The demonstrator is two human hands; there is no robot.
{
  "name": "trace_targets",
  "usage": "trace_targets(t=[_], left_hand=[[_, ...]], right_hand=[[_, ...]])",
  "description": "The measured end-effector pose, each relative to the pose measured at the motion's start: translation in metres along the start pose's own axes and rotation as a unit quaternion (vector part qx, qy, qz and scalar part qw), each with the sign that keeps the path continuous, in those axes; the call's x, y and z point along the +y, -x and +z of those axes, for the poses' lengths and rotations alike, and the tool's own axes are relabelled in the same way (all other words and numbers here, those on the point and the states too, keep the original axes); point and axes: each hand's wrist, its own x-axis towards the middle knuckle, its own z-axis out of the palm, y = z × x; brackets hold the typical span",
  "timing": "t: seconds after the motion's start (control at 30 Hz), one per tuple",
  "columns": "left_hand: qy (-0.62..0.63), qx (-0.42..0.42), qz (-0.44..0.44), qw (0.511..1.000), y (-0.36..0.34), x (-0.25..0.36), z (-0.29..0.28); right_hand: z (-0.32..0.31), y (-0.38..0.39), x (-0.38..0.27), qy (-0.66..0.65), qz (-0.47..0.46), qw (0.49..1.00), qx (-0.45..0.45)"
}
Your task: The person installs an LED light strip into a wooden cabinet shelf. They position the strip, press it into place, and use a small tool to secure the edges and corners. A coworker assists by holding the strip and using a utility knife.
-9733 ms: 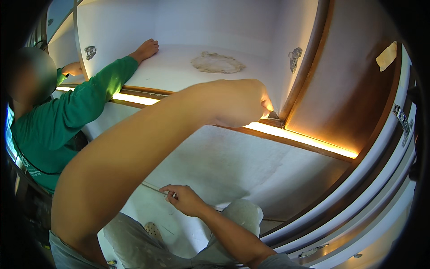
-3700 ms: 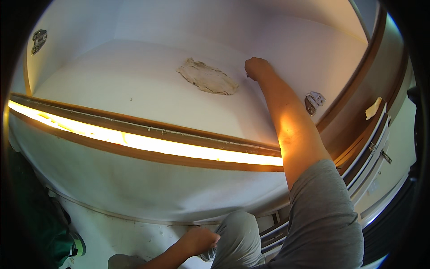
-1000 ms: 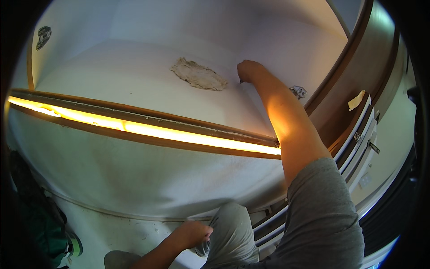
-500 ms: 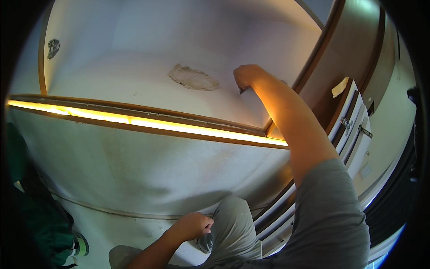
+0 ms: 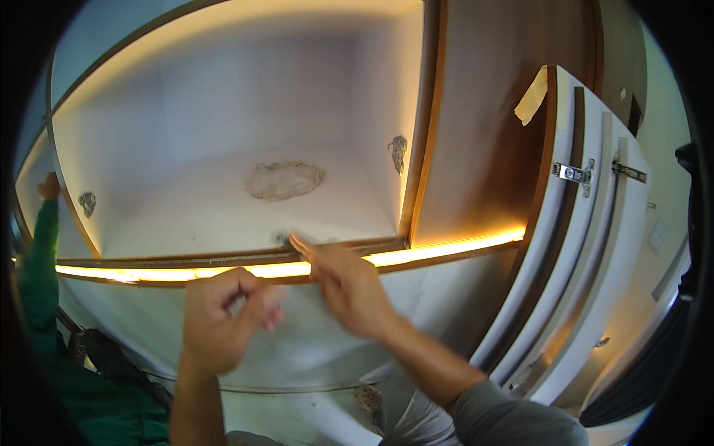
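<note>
In front of the open cabinet (image 5: pixel 186 223), my right hand (image 5: pixel 349 286) is raised over the glowing light strip, its fingers closed and smeared by motion. At its fingertips shows a small dark blurred thing (image 5: pixel 281 237), too unclear to name. Close beside it on the left, my left hand (image 5: pixel 219 320) is curled with thumb and fingers drawn together; whether anything is in it is hidden. An irregular brownish rough patch (image 5: pixel 285 181) lies on the cabinet's white floor. Grey hinge plates sit on its side walls, one on the right (image 5: pixel 398 153) and one on the left (image 5: pixel 88 203).
A lit strip (image 5: pixel 446 247) runs along the cabinet's front edge. Several white door panels (image 5: pixel 587 245) with hinges lean at the right, a piece of tape (image 5: pixel 531 97) on one. At the left, another person's green sleeve (image 5: pixel 42 253) reaches into the neighbouring compartment.
My right hand has drawn back from the cabinet's right wall to its front edge. My left hand has risen from beside my knee. The view has shifted, and the other person's arm now shows.
</note>
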Motion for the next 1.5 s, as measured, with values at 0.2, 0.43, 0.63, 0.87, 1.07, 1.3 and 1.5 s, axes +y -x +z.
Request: trace_targets(t=[0.2,0.43,0.63,0.87,1.07,1.3,1.5], left_hand=[[-0.306,-0.121,0.010,0.944,-0.190,0.003,0.028],[-0.397,-0.209,-0.066,0.891,-0.293,-0.114,0.096],[-0.383,-0.227,-0.056,0.894,-0.347,-0.158,0.129],[-0.354,-0.161,-0.035,0.920,-0.389,-0.185,0.130],[-0.449,-0.032,0.012,0.893,-0.388,-0.205,0.120],[-0.334,-0.220,-0.067,0.914,-0.384,-0.179,0.123],[-0.336,-0.187,-0.020,0.923,-0.376,-0.180,0.124]], right_hand=[[0.069,0.072,0.023,-0.270,0.014,0.878,-0.394],[0.142,0.121,0.081,-0.170,0.128,0.797,-0.565],[0.146,0.129,0.096,-0.185,0.115,0.754,-0.620],[0.140,0.119,0.094,-0.164,0.111,0.730,-0.655],[0.131,0.118,0.094,-0.152,0.158,0.707,-0.672],[0.150,0.147,0.107,-0.162,0.123,0.746,-0.634],[0.156,0.154,0.107,-0.158,0.116,0.740,-0.644]])
